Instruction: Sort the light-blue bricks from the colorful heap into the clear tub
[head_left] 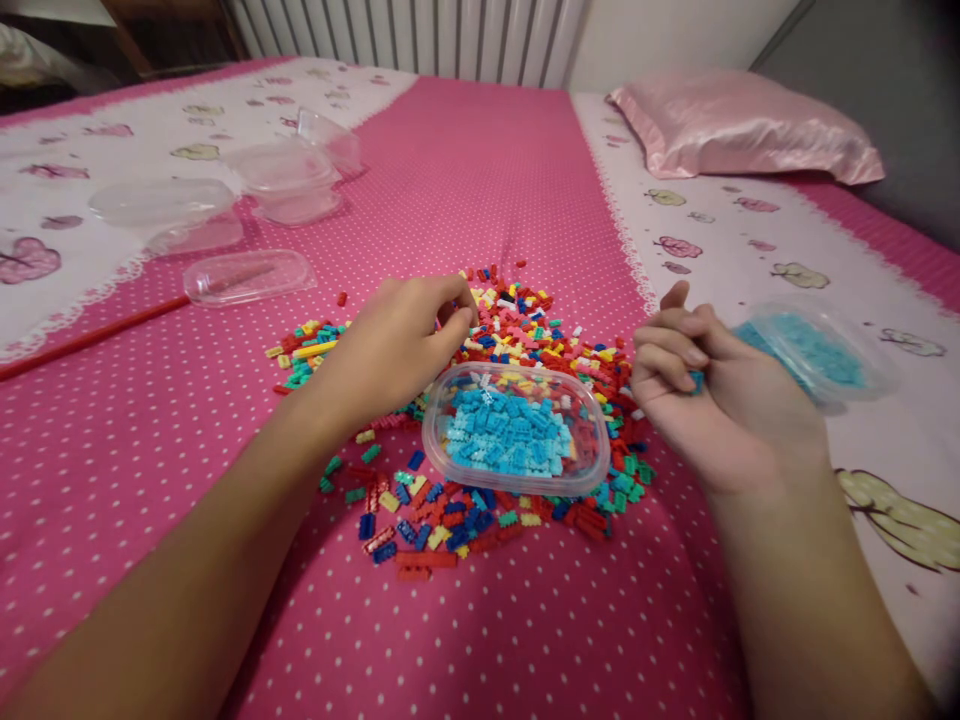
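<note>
A clear plastic container (431,440) stands on the bed, with many light-blue toy bricks (510,432) inside. Around and behind it spreads a loose pile of small mixed-colour building bricks (517,330). My left hand (401,335) hangs over the pile, just behind the container's left end, thumb and fingertips bent close together; whatever they might pinch is hidden. To the right of the container my right hand (705,390) is turned palm up with curled fingers. A bit of light-blue brick (697,382) shows between those fingers and the palm.
Another clear container (817,350) with light-blue bricks lies at the right, partly behind my right hand. Several clear containers (281,170) and a clear lid (251,278) lie at the far left beside a red stick (97,335). A pink pillow (742,125) rests at the back right.
</note>
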